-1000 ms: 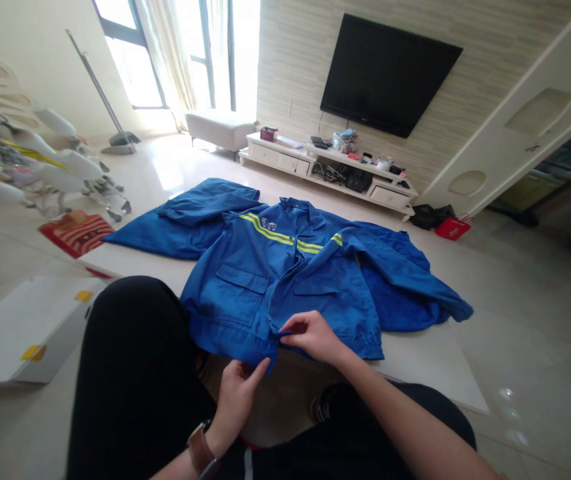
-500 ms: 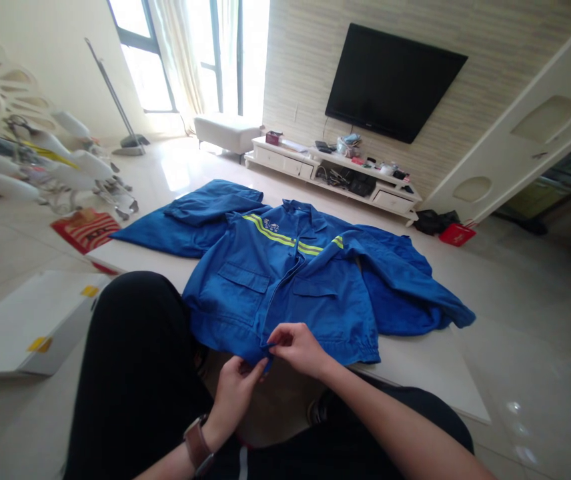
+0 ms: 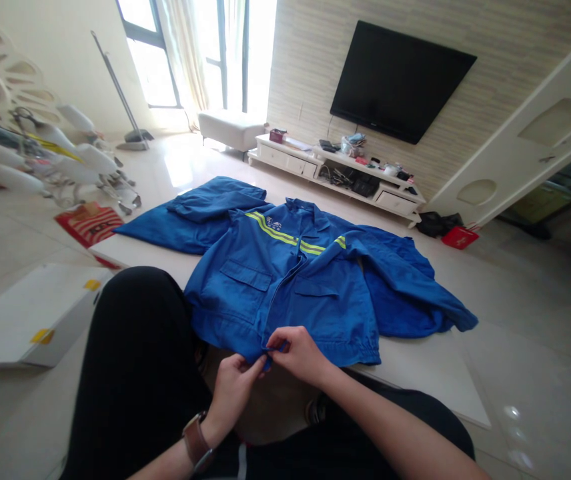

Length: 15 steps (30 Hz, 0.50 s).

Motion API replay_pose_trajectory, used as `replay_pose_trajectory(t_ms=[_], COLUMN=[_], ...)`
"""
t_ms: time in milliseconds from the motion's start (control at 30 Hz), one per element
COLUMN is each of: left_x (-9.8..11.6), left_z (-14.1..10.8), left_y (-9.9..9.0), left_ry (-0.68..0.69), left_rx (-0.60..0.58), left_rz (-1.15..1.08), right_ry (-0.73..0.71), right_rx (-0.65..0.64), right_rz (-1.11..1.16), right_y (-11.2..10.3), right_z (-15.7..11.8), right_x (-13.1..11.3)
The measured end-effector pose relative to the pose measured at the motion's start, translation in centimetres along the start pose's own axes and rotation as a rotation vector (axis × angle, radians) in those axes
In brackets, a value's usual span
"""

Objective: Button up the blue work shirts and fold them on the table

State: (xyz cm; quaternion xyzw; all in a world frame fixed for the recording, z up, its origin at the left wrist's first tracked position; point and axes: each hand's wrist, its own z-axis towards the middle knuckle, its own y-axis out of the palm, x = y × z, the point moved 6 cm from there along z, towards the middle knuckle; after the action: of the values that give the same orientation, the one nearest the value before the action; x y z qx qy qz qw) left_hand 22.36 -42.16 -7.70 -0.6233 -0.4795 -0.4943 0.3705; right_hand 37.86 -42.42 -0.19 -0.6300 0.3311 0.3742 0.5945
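Observation:
A blue work jacket point(image 3: 238, 287) with yellow-green reflective stripes lies front up, its collar pointing away from me. My left hand point(image 3: 235, 387) pinches the bottom hem at the middle of the front opening. Close beside it, my right hand point(image 3: 298, 353) grips the edge of the same hem, thumb and fingertips together. The fingertips of both hands nearly meet, and the small part of cloth between them is mostly hidden. More blue garments point(image 3: 153, 223) lie spread beneath the jacket on both sides.
Under the clothes is a low white table point(image 3: 445, 380), my knees against its near side. A white box with yellow tabs point(image 3: 25, 317) stands at left, near a red striped bag point(image 3: 88, 227). Beyond are a TV cabinet point(image 3: 285, 160) and a wall-mounted television point(image 3: 400, 80).
Both hands stay at the hem, with only slight finger movement at the cloth. The whole view has shifted a little; the jacket lies as before.

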Motion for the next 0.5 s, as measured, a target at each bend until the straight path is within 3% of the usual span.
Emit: replay_pose_trajectory(t_ms=[167, 500], left_x=[0.15, 0.62], left_z=[-0.23, -0.53], left_y=[0.4, 0.76], left_ry=[0.012, 0.06], left_rx=[-0.016, -0.08], left_rz=[-0.028, -0.005], right_ry=[0.005, 0.112], right_rx=[-0.04, 0.011], right_rz=[-0.059, 0.015], right_y=[-0.08, -0.07], right_z=[0.01, 0.13], right_x=[0.29, 0.79])
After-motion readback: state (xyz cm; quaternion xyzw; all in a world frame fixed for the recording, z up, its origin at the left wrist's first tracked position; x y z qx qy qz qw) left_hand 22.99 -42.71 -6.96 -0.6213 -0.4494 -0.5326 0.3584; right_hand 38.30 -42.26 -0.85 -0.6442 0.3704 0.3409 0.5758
